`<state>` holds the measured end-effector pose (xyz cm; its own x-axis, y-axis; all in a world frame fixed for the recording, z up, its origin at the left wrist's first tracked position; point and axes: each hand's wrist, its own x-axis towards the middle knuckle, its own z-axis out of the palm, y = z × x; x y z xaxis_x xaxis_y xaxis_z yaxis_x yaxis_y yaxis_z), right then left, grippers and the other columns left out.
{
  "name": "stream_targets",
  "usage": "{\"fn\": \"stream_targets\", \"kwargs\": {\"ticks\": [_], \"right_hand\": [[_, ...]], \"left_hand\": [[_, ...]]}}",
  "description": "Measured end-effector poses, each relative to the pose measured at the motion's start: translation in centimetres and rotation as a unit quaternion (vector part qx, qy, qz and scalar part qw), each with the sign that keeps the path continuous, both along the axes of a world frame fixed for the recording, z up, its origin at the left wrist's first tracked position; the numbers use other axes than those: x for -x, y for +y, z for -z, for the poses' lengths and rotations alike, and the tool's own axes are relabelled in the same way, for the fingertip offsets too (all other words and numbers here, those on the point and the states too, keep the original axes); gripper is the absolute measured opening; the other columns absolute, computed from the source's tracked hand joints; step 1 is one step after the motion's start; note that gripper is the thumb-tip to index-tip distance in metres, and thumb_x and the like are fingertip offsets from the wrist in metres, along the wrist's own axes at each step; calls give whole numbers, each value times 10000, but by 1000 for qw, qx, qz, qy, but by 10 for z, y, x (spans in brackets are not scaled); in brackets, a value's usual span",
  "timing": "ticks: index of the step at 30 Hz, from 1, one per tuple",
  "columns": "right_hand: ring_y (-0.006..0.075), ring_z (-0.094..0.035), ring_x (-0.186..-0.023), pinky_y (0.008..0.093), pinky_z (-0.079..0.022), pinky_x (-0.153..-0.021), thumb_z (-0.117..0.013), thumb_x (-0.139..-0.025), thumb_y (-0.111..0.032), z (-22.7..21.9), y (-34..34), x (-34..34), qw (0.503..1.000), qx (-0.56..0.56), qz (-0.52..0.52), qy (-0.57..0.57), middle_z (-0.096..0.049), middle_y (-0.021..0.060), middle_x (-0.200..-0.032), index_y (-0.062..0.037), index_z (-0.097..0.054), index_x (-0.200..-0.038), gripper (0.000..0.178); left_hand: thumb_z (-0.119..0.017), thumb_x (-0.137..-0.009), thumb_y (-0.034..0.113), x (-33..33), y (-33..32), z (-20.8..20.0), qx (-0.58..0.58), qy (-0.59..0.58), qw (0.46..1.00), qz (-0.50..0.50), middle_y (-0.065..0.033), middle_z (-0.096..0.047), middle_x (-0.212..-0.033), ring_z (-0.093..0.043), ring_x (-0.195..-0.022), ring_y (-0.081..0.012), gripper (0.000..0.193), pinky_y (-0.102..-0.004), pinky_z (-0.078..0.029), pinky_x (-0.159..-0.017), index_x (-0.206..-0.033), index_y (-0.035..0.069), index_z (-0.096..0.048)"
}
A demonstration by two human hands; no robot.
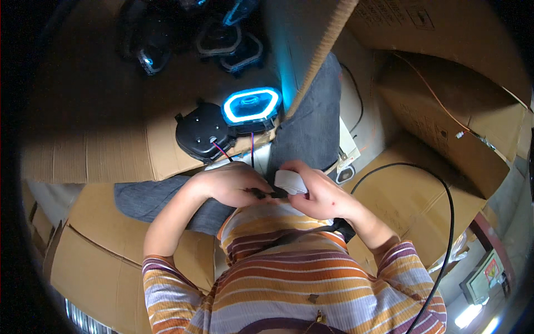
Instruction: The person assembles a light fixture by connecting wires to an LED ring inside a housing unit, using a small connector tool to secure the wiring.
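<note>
In front of my body my two hands are close together. My left hand is closed, its fingertips at a small black connector between the hands. My right hand is closed around a folded white piece, possibly cloth, with its fingers beside the same connector. Just beyond, an angular lamp glows with a blue-white ring. Left of it, a round black lamp housing lies with its back up. Thin coloured wires run from both toward my hands; their ends are hidden.
Several unlit lamps lie in shadow inside a large cardboard box, whose upright flap stands near my leg. More cardboard boxes are at the right. A black cable loops down the right side.
</note>
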<state>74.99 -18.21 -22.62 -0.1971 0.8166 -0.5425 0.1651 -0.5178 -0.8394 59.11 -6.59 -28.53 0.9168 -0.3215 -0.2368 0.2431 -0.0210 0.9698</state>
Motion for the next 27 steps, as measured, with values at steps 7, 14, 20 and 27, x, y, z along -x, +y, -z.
{"fn": "stream_targets", "kwargs": {"ticks": [7,14,20,27], "right_hand": [[295,-539,-613,337,-408,-529,-471,-678,-53,3,-8,3,998,2,51,-19,-525,181,-742,-1,-360,-976,322],[319,-536,-619,356,-410,-539,-479,-726,-124,3,-5,11,992,-13,79,-96,-525,181,-730,-21,-388,-954,265],[299,-539,-619,332,-415,-554,-482,-757,-159,4,-2,15,990,0,90,-106,-528,164,-724,-32,-407,-941,235],[191,-509,-638,282,-396,-575,-469,-751,-123,-7,1,-8,988,3,117,-96,-504,105,-721,-17,-399,-948,235]], "left_hand": [[-502,-708,217,7,-13,9,7,35,999,-34,-139,-575,-752,-549,-686,-268,243,-319,-422,-613,-892,85,-590],[-527,-654,186,9,-16,3,2,22,996,-81,-141,-561,-708,-541,-665,-279,278,-343,-414,-587,-917,115,-580],[-542,-634,140,16,-16,-9,-109,-1,990,-89,-114,-560,-716,-541,-688,-279,238,-349,-417,-585,-870,113,-552],[-477,-752,172,68,36,-47,-119,70,860,-492,-62,-542,-687,-537,-666,-178,230,-287,-416,-641,-892,22,-580]]}}
